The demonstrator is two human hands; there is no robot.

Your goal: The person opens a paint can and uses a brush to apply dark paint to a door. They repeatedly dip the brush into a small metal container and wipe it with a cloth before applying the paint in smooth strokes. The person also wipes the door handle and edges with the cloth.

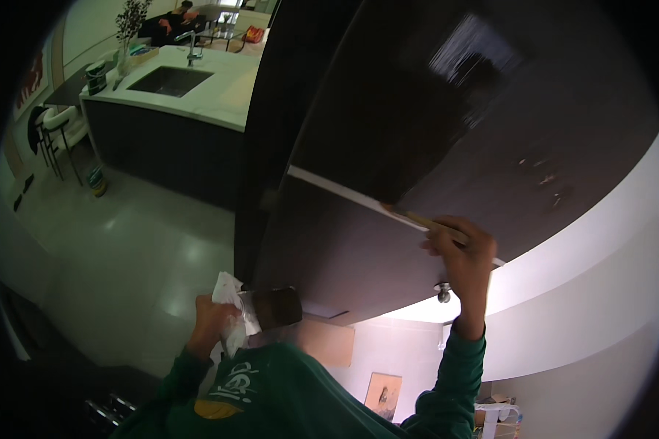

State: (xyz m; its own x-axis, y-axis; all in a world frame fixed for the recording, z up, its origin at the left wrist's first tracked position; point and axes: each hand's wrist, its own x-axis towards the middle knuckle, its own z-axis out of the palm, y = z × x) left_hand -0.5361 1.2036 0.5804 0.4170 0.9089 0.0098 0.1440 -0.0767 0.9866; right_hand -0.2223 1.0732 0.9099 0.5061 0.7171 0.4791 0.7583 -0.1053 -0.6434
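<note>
My right hand grips a wooden-handled paintbrush, its tip on a dark brown door panel just above a pale strip running across it. Wet, glossy patches show higher on the panel. My left hand, lower on the left, is closed round white crumpled paper and a clear container with dark brown paint in it. A round metal knob sits on the door below my right hand.
At upper left stands an island with sink and faucet, near chairs and a bucket on the pale tiled floor. A person sits on a dark sofa beyond. A curved pale wall lies right.
</note>
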